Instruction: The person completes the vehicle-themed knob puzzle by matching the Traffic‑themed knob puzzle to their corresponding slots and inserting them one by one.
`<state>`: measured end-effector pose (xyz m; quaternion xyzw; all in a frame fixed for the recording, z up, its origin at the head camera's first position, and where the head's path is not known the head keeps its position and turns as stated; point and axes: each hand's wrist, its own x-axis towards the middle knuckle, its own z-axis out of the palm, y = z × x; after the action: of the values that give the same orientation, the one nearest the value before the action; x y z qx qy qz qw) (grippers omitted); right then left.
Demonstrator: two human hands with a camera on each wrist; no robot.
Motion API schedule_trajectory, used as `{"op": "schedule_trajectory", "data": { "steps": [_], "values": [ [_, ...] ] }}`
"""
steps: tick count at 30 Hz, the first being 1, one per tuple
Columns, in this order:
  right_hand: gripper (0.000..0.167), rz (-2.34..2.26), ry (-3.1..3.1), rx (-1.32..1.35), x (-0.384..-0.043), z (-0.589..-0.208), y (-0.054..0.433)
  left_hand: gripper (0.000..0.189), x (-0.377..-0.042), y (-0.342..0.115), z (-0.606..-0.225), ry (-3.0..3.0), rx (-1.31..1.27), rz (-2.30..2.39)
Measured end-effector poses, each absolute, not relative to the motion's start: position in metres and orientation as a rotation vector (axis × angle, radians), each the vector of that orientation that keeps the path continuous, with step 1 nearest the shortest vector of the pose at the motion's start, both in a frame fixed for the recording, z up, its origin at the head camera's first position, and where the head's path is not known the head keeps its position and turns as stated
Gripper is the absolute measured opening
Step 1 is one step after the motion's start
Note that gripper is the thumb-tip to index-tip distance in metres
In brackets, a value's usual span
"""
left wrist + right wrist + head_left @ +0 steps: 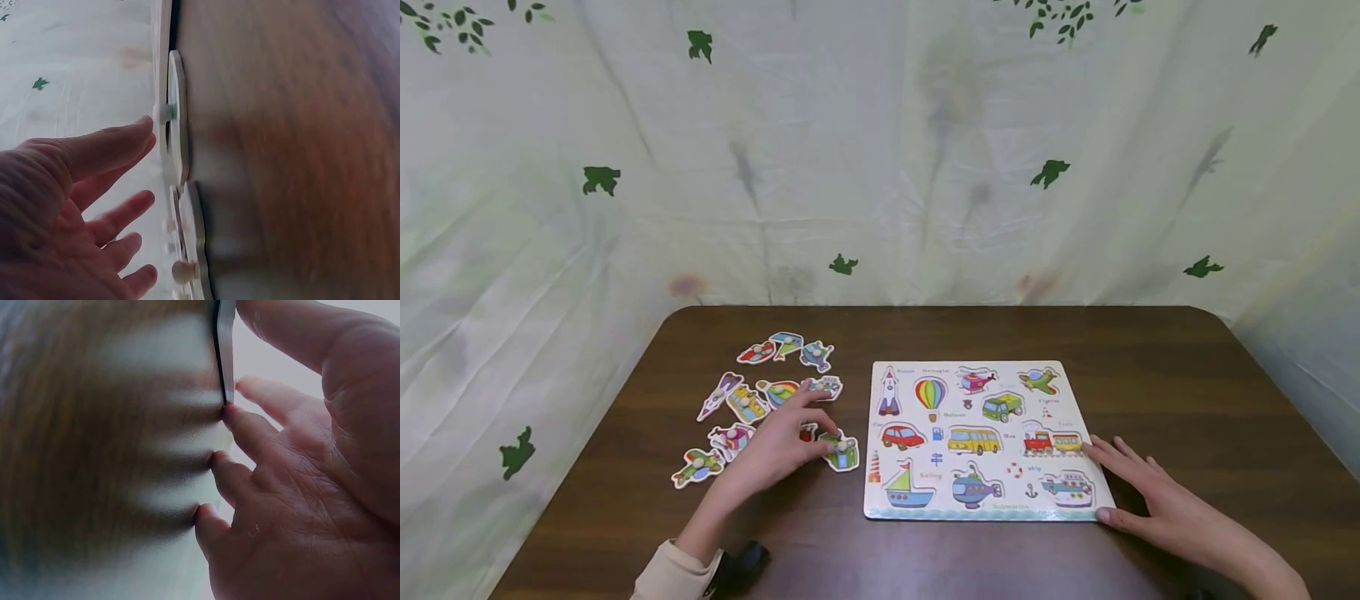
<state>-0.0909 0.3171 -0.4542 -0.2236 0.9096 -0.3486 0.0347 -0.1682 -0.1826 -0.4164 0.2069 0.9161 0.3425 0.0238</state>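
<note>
On the left of the table, my left hand (pixel 782 442) reaches over a group of knobbed wooden puzzle pieces. Its thumb and index fingertips are right at the pale knob (pixel 165 112) of the green truck piece (pixel 842 452), which lies flat near the board. The other fingers spread loosely, partly covering a red piece and a ship piece (pixel 827 386). A white puzzle board (pixel 943 500) printed with vehicles lies at the centre right. My right hand (pixel 1172 508) rests at its right edge, fingers extended, thumb at the near corner; in the right wrist view, fingertips touch the table beside the board edge (pixel 226 356).
Behind the left hand lie red boat (pixel 758 352), sailboat (pixel 787 343) and submarine (pixel 817 356) pieces. Rocket (pixel 720 396), bus (pixel 747 404), balloon (pixel 779 392), helicopter (pixel 730 440) and plane (pixel 697 467) pieces lie around it. A pale curtain (pixel 895 167) hangs behind the brown table (pixel 1187 375).
</note>
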Motion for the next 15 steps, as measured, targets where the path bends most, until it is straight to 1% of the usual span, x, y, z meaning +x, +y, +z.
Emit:
{"op": "schedule_trajectory", "data": {
  "steps": [7,15],
  "values": [
    [0.072,-1.072,2.814,-0.74,-0.0922,-0.455,0.3172,0.017,-0.1701,-0.1772,-0.4221,2.833,0.622,1.05],
    [0.071,-1.062,2.812,-0.698,-0.0919,-0.4561,0.3177,0.019,-0.1705,-0.1735,-0.4206,2.829,0.543,0.992]
  ]
}}
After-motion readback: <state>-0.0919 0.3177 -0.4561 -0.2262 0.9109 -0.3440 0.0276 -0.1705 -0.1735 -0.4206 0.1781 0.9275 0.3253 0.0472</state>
